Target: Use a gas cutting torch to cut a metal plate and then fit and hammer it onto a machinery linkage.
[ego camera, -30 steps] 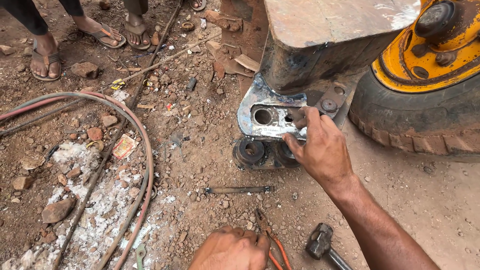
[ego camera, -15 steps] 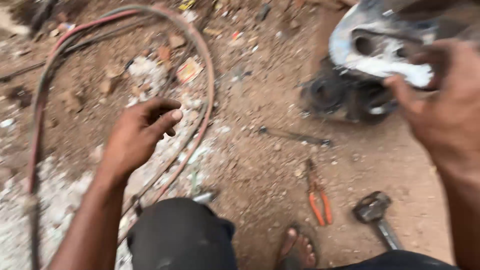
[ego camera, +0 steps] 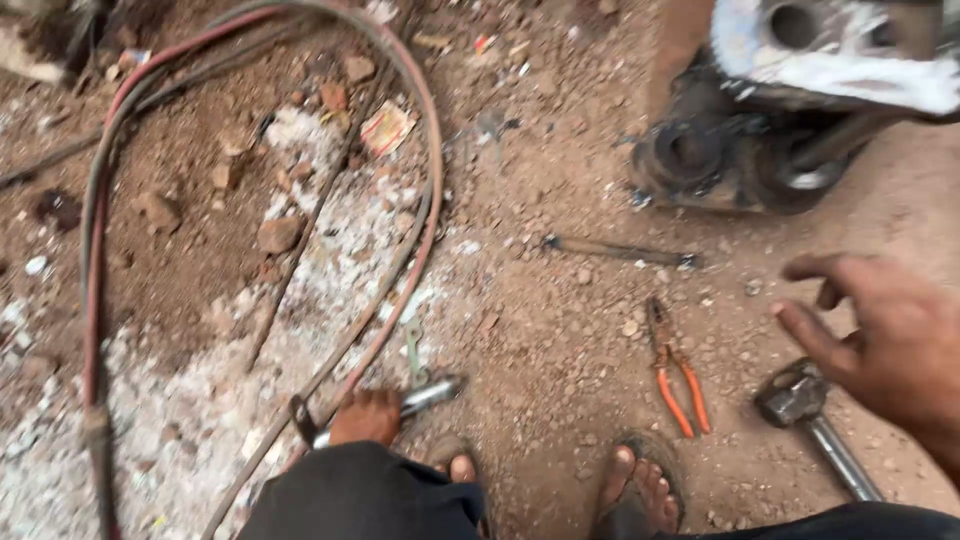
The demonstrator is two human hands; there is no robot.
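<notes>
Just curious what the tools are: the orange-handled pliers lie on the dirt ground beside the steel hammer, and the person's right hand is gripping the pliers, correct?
Not quite. In the head view the right hand is open with fingers spread, above the steel hammer, gripping nothing. The orange-handled pliers lie untouched on the dirt ground beside the hammer.

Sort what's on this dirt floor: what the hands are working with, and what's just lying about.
In hand or reached for:
left hand gripping a metal torch handle
right hand open above the hammer

Lying about:
orange pliers
thin rod
hoses
stones
</notes>
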